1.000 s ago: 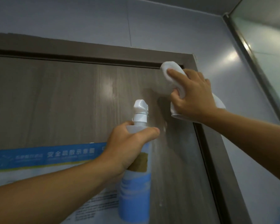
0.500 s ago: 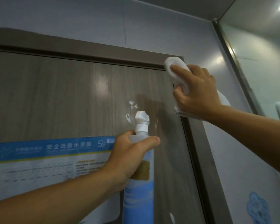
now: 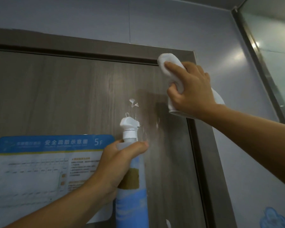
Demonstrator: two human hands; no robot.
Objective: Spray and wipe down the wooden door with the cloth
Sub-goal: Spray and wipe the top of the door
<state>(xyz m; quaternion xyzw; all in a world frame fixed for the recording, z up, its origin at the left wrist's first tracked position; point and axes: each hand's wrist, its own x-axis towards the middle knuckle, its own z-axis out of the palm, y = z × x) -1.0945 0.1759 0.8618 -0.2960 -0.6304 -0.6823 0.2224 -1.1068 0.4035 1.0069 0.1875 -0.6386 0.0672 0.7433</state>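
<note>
A: Head view, obs. 1. Door [image 3: 64,96], dark wood grain, fills most of the view; frame [image 3: 89,48] runs along the top and down the right side. Grey wall [image 3: 155,22] above and to the right.

B: Noted. What is on the door?

A: Poster [image 3: 39,170], blue header, lower left, flat against the door. White foam [image 3: 133,102] sits mid-panel, above the nozzle.

B: Left hand?

A: Left hand [image 3: 117,163] wraps the neck of the bottle [image 3: 132,195], fingers curled round it, thumb across the front. Bottle is upright, just off the door surface; white nozzle [image 3: 129,125] points at the door.

B: Right hand?

A: Right hand [image 3: 189,89] grips the cloth [image 3: 166,63], white and bunched, and presses it to the door's top right corner, against the frame. Fingers are closed round the cloth; its loose end trails under the wrist.
</note>
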